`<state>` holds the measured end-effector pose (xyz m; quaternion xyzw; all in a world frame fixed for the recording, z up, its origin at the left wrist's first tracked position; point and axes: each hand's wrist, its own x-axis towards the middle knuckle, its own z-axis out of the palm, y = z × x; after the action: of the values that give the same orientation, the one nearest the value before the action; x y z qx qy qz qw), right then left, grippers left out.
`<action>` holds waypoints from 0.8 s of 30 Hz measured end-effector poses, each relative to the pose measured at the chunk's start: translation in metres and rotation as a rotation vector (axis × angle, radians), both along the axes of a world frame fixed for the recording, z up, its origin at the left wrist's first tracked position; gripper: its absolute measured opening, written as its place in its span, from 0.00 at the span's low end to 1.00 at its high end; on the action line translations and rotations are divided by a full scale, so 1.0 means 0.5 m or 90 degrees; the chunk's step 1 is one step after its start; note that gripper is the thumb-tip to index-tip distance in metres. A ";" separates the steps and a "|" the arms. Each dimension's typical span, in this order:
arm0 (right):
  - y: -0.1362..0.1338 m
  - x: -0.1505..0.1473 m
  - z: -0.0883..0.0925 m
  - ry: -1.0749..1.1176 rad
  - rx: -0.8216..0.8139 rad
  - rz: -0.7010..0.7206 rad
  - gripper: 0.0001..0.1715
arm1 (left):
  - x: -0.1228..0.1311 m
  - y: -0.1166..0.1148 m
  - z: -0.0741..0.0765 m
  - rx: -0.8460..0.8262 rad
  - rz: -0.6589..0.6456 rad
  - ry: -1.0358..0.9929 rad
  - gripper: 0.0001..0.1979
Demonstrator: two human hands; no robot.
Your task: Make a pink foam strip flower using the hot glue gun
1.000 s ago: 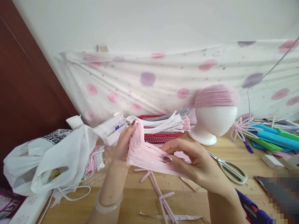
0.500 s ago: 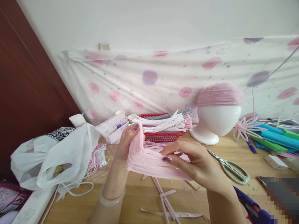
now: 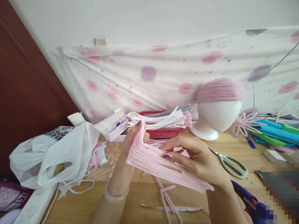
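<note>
Between my hands is a bundle of pale pink pipe cleaners (image 3: 151, 158), laid side by side and bent sharply near one end. My left hand (image 3: 134, 138) grips the short upright part at the bend, thumb on top. My right hand (image 3: 187, 155) pinches one or a few strands between thumb and forefinger, to the right of the bend. The lower strands run past beneath that hand, their ends fanned towards the right. Below on the table lie several loose pink pipe cleaners (image 3: 164, 196), crossing a tape measure (image 3: 187, 208).
Behind my hands, a red basket (image 3: 161, 134) holds white, silver and pink pipe cleaners. A white foam head (image 3: 218, 115) wears a pink strand cap. Scissors (image 3: 233, 166) and a blue glue gun (image 3: 251, 203) lie at right; a white plastic bag (image 3: 67, 155) and bead box (image 3: 112, 126) at left.
The lower strands of the bundle have dropped and spread, their ends now showing below my right hand. The view has shifted slightly; both hands keep their hold.
</note>
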<state>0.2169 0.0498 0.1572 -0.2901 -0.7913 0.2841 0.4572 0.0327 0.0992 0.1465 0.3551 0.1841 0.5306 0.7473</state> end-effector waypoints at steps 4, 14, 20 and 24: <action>-0.002 0.003 -0.003 -0.002 -0.017 -0.012 0.12 | 0.003 -0.002 0.002 -0.024 0.011 0.007 0.22; -0.001 0.002 -0.003 0.040 -0.057 0.053 0.12 | 0.012 -0.006 0.001 0.029 -0.016 0.021 0.19; -0.003 -0.003 0.000 0.064 -0.163 0.053 0.06 | 0.013 -0.003 -0.002 0.066 0.004 0.042 0.20; -0.004 -0.006 0.003 0.076 -0.180 0.056 0.06 | 0.014 -0.003 0.000 0.070 0.009 0.052 0.21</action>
<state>0.2137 0.0478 0.1586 -0.2990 -0.7267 0.4294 0.4451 0.0396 0.0975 0.1463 0.4156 0.1881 0.5303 0.7146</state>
